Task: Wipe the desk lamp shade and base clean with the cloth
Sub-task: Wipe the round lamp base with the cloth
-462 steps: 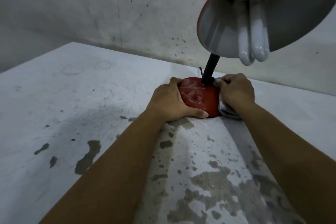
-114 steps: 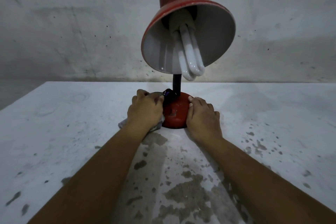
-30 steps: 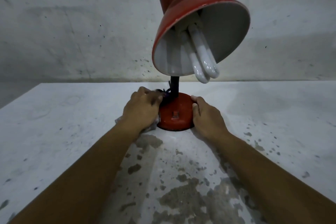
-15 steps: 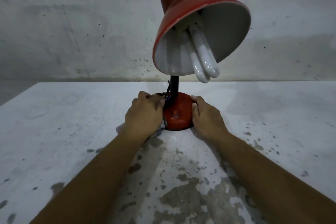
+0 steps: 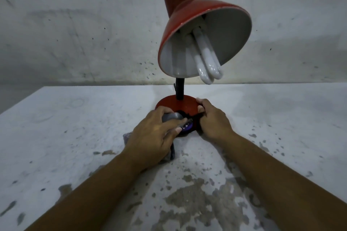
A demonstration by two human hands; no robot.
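The step in hand, as I judge it, is the wiping of the base, on its near side. From the left, the left hand [image 5: 150, 133] presses the cloth [image 5: 171, 118] against the near-left part of the red base [image 5: 176, 104], with its fingers bent over the grey and purple fabric; a loose corner of the cloth lies on the white table [image 5: 56, 127] under the wrist. In the middle stands the desk lamp, with its black stem [image 5: 179, 88] going up from the base. Above it, the red shade [image 5: 187, 15] tilts toward the viewer, and the white bulb [image 5: 206, 62] sticks out of it. To the right, the right hand [image 5: 212, 118] grips the near-right edge of the base and keeps it steady; the two hands are close together, almost touching. The next move, I think, calls for a firm hold by the right hand while the cloth goes around the rest of the base. Compared with half a second ago, the left hand with the cloth has moved from the left flank of the base, beside the stem, to its near face. It now covers the switch that was visible before.
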